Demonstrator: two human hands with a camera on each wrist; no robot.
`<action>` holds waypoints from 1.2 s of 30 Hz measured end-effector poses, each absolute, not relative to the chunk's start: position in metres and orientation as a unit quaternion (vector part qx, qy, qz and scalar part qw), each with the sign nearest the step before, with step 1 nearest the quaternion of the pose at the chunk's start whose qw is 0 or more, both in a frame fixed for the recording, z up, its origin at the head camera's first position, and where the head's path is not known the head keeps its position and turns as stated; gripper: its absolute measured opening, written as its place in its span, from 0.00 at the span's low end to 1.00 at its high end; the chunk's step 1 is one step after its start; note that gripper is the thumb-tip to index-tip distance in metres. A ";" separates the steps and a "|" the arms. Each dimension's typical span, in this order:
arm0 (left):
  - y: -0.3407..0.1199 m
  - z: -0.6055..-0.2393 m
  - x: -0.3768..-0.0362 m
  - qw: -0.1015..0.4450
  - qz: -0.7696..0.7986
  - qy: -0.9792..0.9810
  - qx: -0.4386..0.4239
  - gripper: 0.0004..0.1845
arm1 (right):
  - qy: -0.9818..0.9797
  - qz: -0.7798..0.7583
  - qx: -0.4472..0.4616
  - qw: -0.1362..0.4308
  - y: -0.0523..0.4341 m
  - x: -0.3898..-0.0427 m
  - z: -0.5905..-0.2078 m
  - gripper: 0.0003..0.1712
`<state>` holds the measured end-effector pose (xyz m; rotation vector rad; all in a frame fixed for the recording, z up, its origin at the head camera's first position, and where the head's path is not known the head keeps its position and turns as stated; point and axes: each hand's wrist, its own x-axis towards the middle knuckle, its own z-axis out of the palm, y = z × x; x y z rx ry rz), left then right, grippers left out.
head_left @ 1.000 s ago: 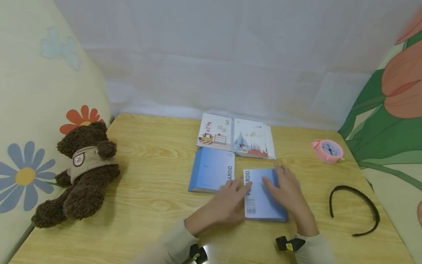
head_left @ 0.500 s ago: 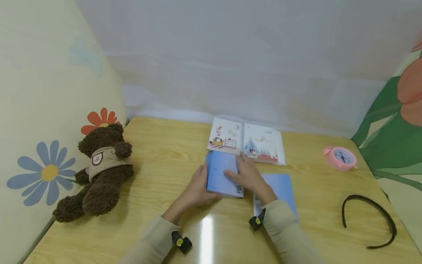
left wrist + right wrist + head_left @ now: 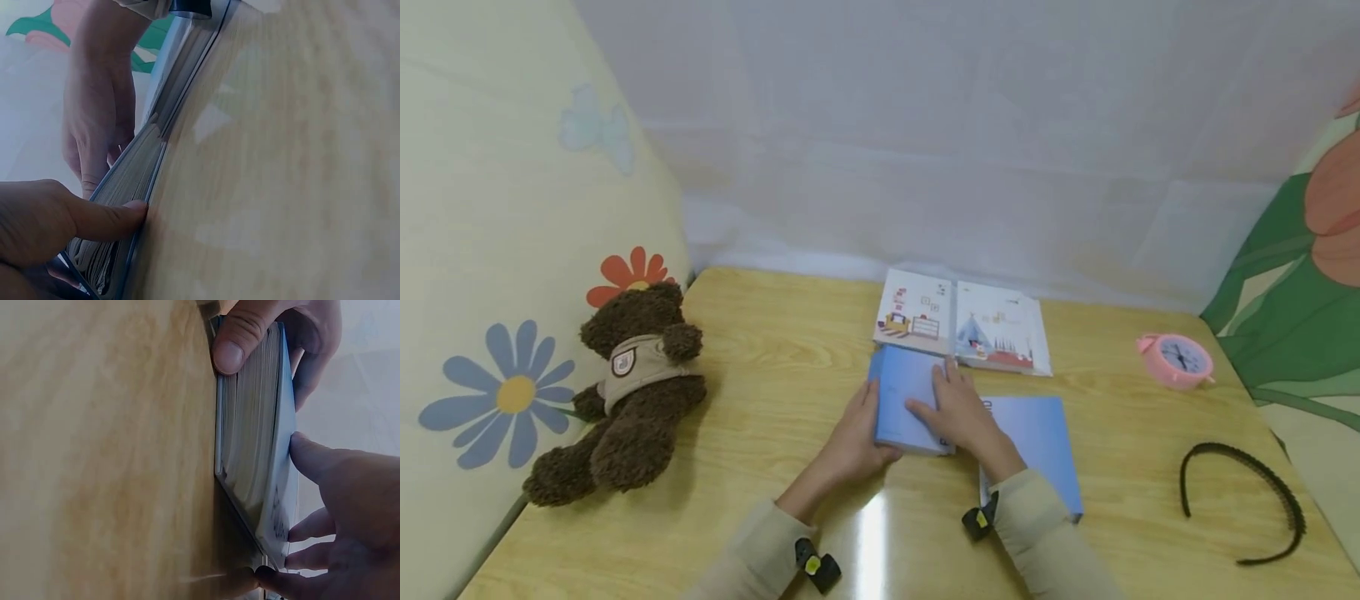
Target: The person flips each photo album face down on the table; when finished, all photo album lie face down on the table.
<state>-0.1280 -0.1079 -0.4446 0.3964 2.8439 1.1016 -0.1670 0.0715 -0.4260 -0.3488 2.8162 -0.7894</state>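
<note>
The blue book lies flat mid-table, long axis running away from the person, gripped at its left edge by the left hand, with the right hand spread flat on its cover.

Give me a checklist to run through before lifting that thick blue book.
1. Left hand at the thick blue book's left edge, thumb on the page block: ok.
2. Right hand on its cover, fingers spread: ok.
3. Book flat on the table: ok.
4. Clear of the second blue book: cannot tell; the right hand hides the gap.
5. Clear of the open picture book: cannot tell; edges look very close.
</note>
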 end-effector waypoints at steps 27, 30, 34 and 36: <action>-0.121 -0.421 -0.082 -0.010 0.418 0.902 0.103 0.56 | 0.938 -0.318 -0.115 0.071 0.054 -0.125 -0.426 0.41; -0.118 -0.411 -0.079 -0.024 0.406 0.906 0.114 0.53 | 0.932 -0.334 -0.124 0.070 0.053 -0.123 -0.421 0.38; -0.112 -0.396 -0.072 -0.034 0.399 0.908 0.126 0.50 | 0.906 -0.393 -0.131 0.084 0.055 -0.122 -0.413 0.33; -0.109 -0.390 -0.070 -0.036 0.392 0.909 0.134 0.49 | 0.889 -0.429 -0.127 0.099 0.057 -0.121 -0.410 0.32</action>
